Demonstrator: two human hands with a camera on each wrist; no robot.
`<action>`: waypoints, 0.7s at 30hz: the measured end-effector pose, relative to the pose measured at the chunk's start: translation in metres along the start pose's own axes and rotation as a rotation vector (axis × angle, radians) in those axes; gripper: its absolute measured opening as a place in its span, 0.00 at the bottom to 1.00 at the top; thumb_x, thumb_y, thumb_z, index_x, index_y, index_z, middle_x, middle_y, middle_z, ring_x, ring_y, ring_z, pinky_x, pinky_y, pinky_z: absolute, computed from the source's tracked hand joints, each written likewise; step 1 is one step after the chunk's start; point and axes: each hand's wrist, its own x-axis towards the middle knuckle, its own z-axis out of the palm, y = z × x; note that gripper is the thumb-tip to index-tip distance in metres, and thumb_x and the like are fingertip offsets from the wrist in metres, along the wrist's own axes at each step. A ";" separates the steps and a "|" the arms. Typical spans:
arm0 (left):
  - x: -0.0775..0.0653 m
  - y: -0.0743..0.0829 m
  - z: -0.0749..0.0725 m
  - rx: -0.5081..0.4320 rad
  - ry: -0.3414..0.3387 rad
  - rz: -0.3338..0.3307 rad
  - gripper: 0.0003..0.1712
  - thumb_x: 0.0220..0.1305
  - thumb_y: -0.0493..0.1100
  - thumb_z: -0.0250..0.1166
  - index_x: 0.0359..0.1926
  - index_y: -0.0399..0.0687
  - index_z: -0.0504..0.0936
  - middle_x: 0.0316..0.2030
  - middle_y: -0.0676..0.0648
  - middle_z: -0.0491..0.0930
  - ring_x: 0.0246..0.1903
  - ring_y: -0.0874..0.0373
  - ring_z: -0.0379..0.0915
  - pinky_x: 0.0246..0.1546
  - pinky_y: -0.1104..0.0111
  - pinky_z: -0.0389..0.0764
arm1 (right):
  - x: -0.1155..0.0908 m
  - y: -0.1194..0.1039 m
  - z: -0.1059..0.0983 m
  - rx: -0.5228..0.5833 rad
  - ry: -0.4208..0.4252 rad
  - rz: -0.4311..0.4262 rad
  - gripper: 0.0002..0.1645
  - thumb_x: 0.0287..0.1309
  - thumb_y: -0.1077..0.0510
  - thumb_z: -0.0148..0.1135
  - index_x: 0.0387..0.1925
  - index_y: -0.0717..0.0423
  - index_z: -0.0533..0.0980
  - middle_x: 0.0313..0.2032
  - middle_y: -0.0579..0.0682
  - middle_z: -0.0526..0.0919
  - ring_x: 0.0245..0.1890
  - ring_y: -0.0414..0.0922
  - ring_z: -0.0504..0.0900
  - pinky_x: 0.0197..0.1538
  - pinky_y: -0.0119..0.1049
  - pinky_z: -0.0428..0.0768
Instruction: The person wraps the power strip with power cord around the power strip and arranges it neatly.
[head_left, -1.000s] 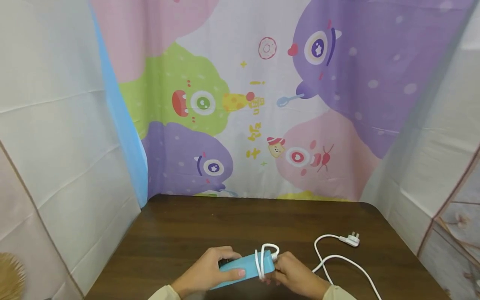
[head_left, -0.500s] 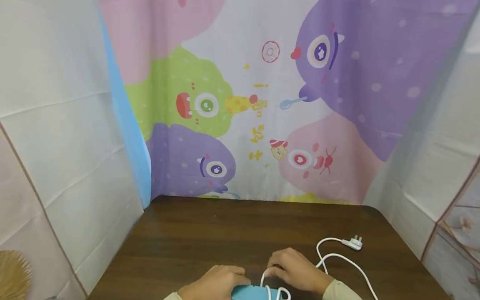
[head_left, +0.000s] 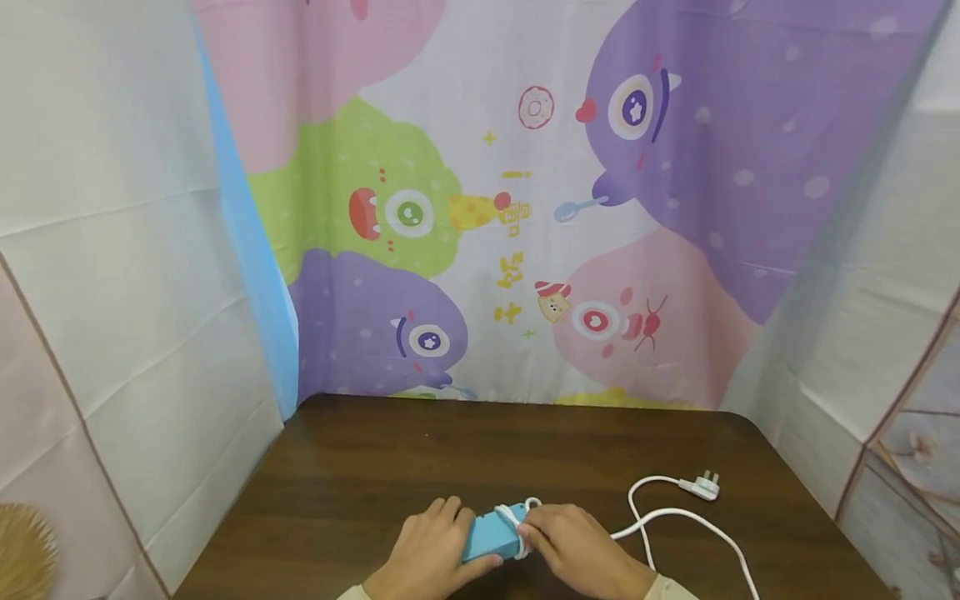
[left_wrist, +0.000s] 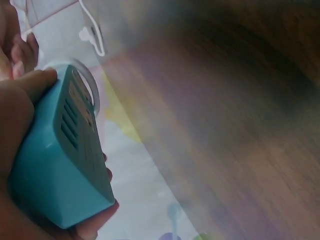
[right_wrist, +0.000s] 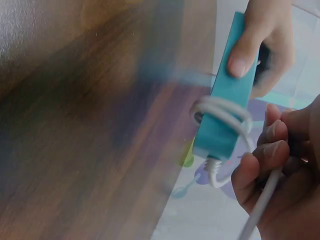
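In the head view, my left hand [head_left: 431,546] grips a light blue power strip [head_left: 491,536], fingers over its far side and thumb along its near side. The left wrist view shows the strip's slotted socket face [left_wrist: 82,112]. My right hand [head_left: 588,546] is at the strip's right end. In the right wrist view, its curled fingers [right_wrist: 270,155] hold the white cord [right_wrist: 262,205]. Loops of this cord pass around the strip's body [right_wrist: 240,95], close to the end where the cord comes out through a ribbed sleeve [right_wrist: 213,164].
The cord's free length curves over the dark wooden table [head_left: 360,467] to a white plug [head_left: 703,485] lying at the right. A cartoon-printed curtain [head_left: 487,250] hangs behind the table's back edge. A straw-coloured bristly thing [head_left: 26,550] shows at the far left.
The strip dipped toward the near edge, then came up again, with its right end tilted upward. My right hand went over the strip with the cord and now sits at its right end.
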 end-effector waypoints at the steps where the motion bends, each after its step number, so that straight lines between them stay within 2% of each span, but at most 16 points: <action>1: 0.000 -0.001 0.000 0.014 0.013 -0.016 0.40 0.63 0.77 0.60 0.39 0.42 0.84 0.29 0.53 0.72 0.25 0.64 0.62 0.17 0.73 0.65 | 0.000 -0.001 0.001 0.001 -0.002 -0.012 0.14 0.76 0.56 0.57 0.29 0.45 0.77 0.26 0.32 0.74 0.26 0.26 0.69 0.31 0.24 0.73; 5: -0.001 -0.001 0.002 -0.005 0.038 -0.086 0.41 0.64 0.78 0.58 0.39 0.42 0.83 0.29 0.53 0.71 0.25 0.63 0.62 0.17 0.71 0.64 | -0.002 -0.003 0.005 -0.012 0.019 -0.059 0.14 0.74 0.58 0.59 0.28 0.45 0.76 0.27 0.33 0.74 0.26 0.26 0.68 0.32 0.22 0.72; 7: 0.000 0.000 0.002 -0.054 0.045 -0.137 0.41 0.64 0.78 0.56 0.40 0.43 0.83 0.29 0.54 0.71 0.26 0.64 0.62 0.17 0.71 0.63 | -0.003 -0.003 0.006 0.007 0.036 -0.061 0.13 0.74 0.58 0.59 0.29 0.45 0.76 0.27 0.32 0.74 0.27 0.26 0.69 0.33 0.22 0.72; 10: 0.001 0.002 0.000 -0.161 0.059 -0.215 0.40 0.65 0.79 0.55 0.41 0.46 0.82 0.30 0.56 0.70 0.26 0.65 0.62 0.18 0.71 0.64 | -0.003 -0.003 0.007 0.087 0.060 -0.033 0.13 0.75 0.56 0.57 0.30 0.46 0.76 0.26 0.32 0.73 0.26 0.27 0.69 0.31 0.24 0.73; 16: 0.005 -0.001 -0.008 -0.387 0.108 -0.360 0.37 0.65 0.75 0.60 0.44 0.45 0.84 0.31 0.58 0.72 0.26 0.67 0.66 0.22 0.70 0.68 | -0.006 0.002 0.010 0.228 0.102 -0.010 0.12 0.75 0.54 0.57 0.31 0.46 0.77 0.22 0.34 0.73 0.23 0.25 0.70 0.27 0.23 0.74; 18: 0.006 -0.004 -0.010 -0.459 0.108 -0.388 0.35 0.66 0.73 0.61 0.45 0.45 0.84 0.33 0.59 0.74 0.28 0.67 0.69 0.25 0.68 0.70 | -0.008 0.004 0.012 0.261 0.108 -0.023 0.11 0.74 0.55 0.57 0.32 0.47 0.78 0.22 0.36 0.75 0.24 0.26 0.72 0.27 0.23 0.75; 21: 0.008 -0.007 -0.014 -0.594 0.082 -0.386 0.33 0.67 0.71 0.62 0.47 0.45 0.84 0.38 0.56 0.79 0.32 0.65 0.73 0.30 0.66 0.75 | -0.010 0.009 0.014 0.316 0.101 -0.052 0.10 0.75 0.58 0.57 0.34 0.47 0.79 0.25 0.39 0.78 0.25 0.28 0.76 0.27 0.25 0.77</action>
